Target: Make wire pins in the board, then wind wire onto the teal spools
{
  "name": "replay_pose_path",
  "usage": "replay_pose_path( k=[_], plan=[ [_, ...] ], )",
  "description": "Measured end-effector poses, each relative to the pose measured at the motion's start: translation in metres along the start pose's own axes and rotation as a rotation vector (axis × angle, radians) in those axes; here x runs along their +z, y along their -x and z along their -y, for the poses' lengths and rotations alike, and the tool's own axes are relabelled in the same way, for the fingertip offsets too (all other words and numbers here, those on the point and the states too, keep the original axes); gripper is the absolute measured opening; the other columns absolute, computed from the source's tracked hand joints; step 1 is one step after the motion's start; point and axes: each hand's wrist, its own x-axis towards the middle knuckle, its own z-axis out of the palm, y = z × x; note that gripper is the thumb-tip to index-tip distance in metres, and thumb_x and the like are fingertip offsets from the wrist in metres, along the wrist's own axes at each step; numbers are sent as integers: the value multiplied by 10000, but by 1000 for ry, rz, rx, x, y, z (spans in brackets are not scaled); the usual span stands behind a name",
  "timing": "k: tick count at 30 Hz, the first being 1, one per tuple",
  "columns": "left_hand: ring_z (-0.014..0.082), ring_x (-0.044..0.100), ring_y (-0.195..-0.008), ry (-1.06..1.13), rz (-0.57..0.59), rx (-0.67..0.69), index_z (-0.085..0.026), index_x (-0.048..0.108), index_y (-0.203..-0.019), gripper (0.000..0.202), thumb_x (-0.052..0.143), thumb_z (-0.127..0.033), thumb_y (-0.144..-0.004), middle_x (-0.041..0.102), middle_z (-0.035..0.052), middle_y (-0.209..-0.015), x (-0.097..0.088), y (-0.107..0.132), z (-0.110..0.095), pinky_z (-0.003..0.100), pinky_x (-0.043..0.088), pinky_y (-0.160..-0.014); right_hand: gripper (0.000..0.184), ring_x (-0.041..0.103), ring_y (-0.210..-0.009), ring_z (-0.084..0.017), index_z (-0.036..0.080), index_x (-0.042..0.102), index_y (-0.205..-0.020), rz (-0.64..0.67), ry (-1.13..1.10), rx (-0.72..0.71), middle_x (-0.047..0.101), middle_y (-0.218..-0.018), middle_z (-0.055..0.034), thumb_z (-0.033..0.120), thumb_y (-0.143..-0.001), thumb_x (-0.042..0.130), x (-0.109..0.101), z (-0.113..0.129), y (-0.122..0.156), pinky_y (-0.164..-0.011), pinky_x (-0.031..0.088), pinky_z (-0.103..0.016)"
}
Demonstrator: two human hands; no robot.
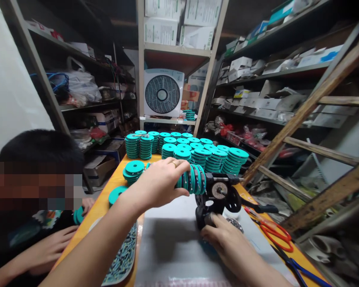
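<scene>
My left hand (164,181) is wrapped over a row of teal foam spools (194,178), which lies sideways against the black hand-crank winding machine (219,187). Dark line and small pale pins show on the spools' edges. Low at the machine's base, my right hand (224,235) is closed with curled fingers on the black foot; its fingertips are partly hidden. The machine's crank handle (266,209) points right. Behind both hands stand several stacks of teal spools (182,153), and a shorter stack (134,170) sits left of my left wrist.
A tray of small dark pieces (122,255) lies under my left forearm. Red-handled scissors (277,235) and a blue-handled tool (305,271) rest on the right edge. A person at left holds a teal spool (78,215). A wooden ladder (311,103) leans right; a fan (162,93) stands behind.
</scene>
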Motion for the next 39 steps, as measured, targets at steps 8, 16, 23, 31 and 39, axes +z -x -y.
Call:
replay_pose_path(
  k=[8,16,23,31,39],
  plan=[
    [268,348,-1309,-72,-32,77,-222,305,-1364,924,830,-391,-622,341,85,-1462,2,12,-3,445,315,-1101,232,555,-902,-174,217,651,-885,81,-108,60,580,-940,-44,110,-889,445,10,-4,-3,-779,443,-285],
    [188,266,-1357,-71,-18,-35,-279,250,-1397,895,782,-395,-687,311,28,-1478,-7,38,20,446,211,-1156,245,550,-911,-223,147,614,-924,82,-116,134,556,-958,-103,121,-905,372,19,-2,-1,-806,447,-368],
    [237,299,-1335,-64,-5,0,-225,283,-1383,1019,846,-449,-565,345,91,-1449,-1,42,23,481,191,-1154,293,533,-927,-239,141,604,-942,89,-75,147,549,-1002,-124,46,-864,337,25,-1,-1,-818,438,-393],
    [235,416,-1228,132,33,-102,-254,416,-1302,433,374,-476,-933,479,57,-1345,-17,32,19,446,346,-1039,354,508,-1008,-246,128,595,-997,104,-75,117,541,-1074,-141,-19,-827,322,24,3,-2,-875,423,-397],
    [206,481,-1137,393,15,-193,-235,478,-1193,308,296,-236,-945,528,55,-1226,-14,15,31,388,356,-1006,307,552,-907,-204,157,622,-962,96,-133,108,565,-971,-98,67,-898,335,16,4,-6,-804,440,-329]
  ],
)
